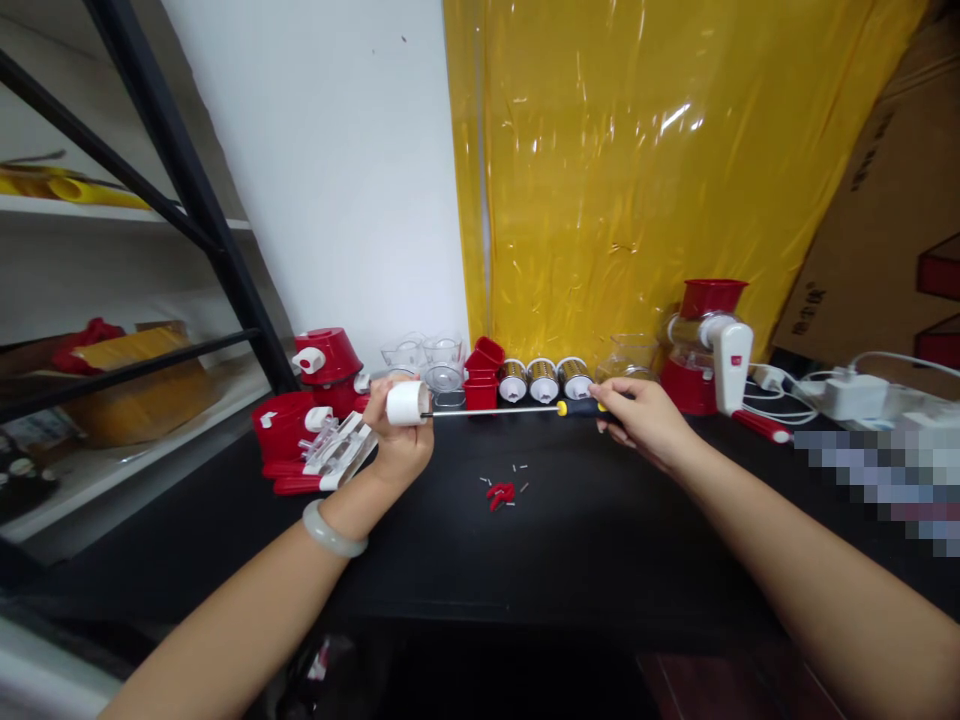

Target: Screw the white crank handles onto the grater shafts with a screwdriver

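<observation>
Raised over the black table, my left hand [405, 445] is closed around a short white plastic cylinder [405, 404], its open end facing right. My right hand [641, 415] grips a long screwdriver [502, 411] by its black and yellow handle. The shaft lies level, and its dark tip reaches the rim or inside of the cylinder; how far in, I cannot tell. What the left fingers cover is hidden. Below and between the hands, small red pieces [500, 492] and several loose screws [524, 487] lie on the table.
Red housings [330, 362] and white cranks [345, 450] stand left. Clear plastic parts [444, 360], red pieces [484, 375] and metal grater drums [543, 380] line the back. An assembled red-and-white rotary grater [712, 345] stands right, near white chargers and cables [855, 395]. A shelf frame [180, 160] borders the left.
</observation>
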`<state>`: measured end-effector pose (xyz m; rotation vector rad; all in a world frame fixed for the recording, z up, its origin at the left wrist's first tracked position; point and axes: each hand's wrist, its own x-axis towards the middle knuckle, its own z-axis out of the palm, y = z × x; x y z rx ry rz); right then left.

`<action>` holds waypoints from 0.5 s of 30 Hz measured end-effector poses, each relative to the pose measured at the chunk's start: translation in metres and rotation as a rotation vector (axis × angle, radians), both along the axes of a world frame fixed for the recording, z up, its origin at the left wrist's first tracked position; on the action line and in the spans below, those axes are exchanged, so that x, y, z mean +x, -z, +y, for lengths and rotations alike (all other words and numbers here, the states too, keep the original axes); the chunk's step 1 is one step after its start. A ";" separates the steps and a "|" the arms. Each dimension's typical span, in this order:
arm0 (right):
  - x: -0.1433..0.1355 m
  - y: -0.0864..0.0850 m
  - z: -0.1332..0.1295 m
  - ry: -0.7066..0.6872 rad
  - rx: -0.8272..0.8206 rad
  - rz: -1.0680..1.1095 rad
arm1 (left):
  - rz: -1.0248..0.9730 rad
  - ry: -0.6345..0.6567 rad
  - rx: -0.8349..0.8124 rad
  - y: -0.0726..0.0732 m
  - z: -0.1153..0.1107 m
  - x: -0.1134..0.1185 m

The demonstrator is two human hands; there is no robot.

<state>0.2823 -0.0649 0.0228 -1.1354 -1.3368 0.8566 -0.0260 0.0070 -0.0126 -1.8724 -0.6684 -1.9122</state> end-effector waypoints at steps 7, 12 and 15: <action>0.005 0.000 0.001 0.082 0.169 -0.029 | 0.043 -0.044 -0.082 0.007 0.002 -0.005; 0.007 0.004 0.006 0.086 0.129 0.023 | 0.102 -0.092 -0.061 0.000 -0.009 0.003; 0.008 0.007 0.009 0.082 0.106 0.043 | 0.145 -0.091 -0.122 -0.007 -0.015 0.006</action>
